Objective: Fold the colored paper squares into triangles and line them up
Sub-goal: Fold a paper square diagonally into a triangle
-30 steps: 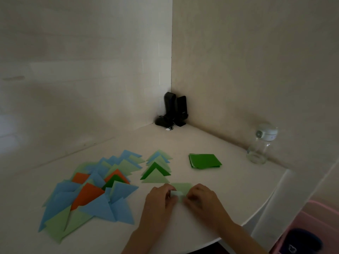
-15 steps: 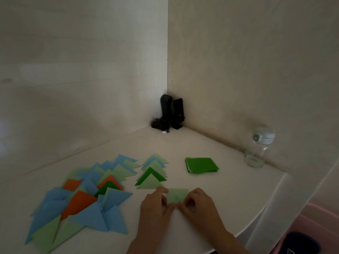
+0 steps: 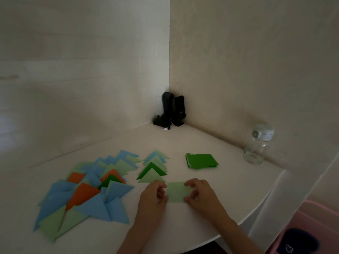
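Note:
A light green paper square (image 3: 177,191) lies flat on the white table (image 3: 211,184) near its front edge. My left hand (image 3: 153,200) pinches the sheet's left edge with curled fingers. My right hand (image 3: 200,196) pinches its right edge, thumb and fingers bent over it. Just behind the sheet, a short row of folded green triangles (image 3: 153,168) overlaps toward the wall. A stack of dark green squares (image 3: 200,160) sits to the right of that row. A wide spread of blue, orange and green folded triangles (image 3: 88,187) covers the table's left side.
Two black speakers (image 3: 173,109) with a cable stand in the wall corner. A clear glass jar with a white lid (image 3: 257,144) stands by the right wall. The table's curved edge runs at the right front; a pink bin (image 3: 311,226) sits below it.
The light green sheet was bunched between my fingers; now it lies spread flat with my hands farther apart at its left and right edges.

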Tool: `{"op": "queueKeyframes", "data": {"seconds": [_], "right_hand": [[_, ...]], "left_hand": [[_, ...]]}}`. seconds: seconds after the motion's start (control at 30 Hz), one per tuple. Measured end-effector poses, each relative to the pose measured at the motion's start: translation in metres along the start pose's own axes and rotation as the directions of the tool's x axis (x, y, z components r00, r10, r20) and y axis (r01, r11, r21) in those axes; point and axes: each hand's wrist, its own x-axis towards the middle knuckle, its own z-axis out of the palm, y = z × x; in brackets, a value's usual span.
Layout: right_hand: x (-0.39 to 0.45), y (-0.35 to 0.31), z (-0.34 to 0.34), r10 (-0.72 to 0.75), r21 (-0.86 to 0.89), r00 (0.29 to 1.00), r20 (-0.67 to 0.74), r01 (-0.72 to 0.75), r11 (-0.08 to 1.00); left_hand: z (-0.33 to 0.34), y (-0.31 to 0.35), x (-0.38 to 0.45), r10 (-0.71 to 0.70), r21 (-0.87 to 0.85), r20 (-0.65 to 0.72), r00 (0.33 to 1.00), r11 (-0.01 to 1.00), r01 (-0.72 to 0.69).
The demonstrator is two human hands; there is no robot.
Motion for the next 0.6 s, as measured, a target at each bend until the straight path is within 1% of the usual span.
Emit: {"op": "queueKeyframes", "data": {"seconds": [0.1, 0.17, 0.3, 0.43, 0.53, 0.6], "right_hand": [[0.003, -0.002, -0.003, 0.030, -0.008, 0.999, 0.042, -0.029, 1.000], [0.005, -0.004, -0.005, 0.050, -0.011, 0.996, 0.069, -0.049, 0.999], [0.006, -0.004, -0.006, 0.079, -0.035, 0.994, 0.069, -0.077, 0.996], [0.003, -0.007, -0.008, 0.084, -0.040, 0.995, 0.044, -0.082, 0.996], [-0.004, -0.014, -0.012, 0.050, -0.060, 0.998, 0.026, -0.049, 0.997], [-0.008, -0.018, -0.015, 0.031, -0.063, 0.999, 0.020, -0.030, 0.998]], "left_hand": [[0.002, 0.006, -0.001, 0.097, 0.054, -0.002, 0.995, 0.994, -0.097], [0.004, 0.007, -0.003, 0.188, 0.139, -0.019, 0.982, 0.973, -0.184], [0.007, 0.006, -0.004, 0.262, 0.303, -0.019, 0.965, 0.921, -0.245], [0.003, 0.016, -0.011, 0.277, 0.456, 0.042, 0.960, 0.850, -0.265], [0.005, 0.027, -0.021, 0.249, 0.553, 0.086, 0.965, 0.793, -0.255], [0.007, 0.034, -0.024, 0.207, 0.586, 0.104, 0.973, 0.778, -0.228]]}}
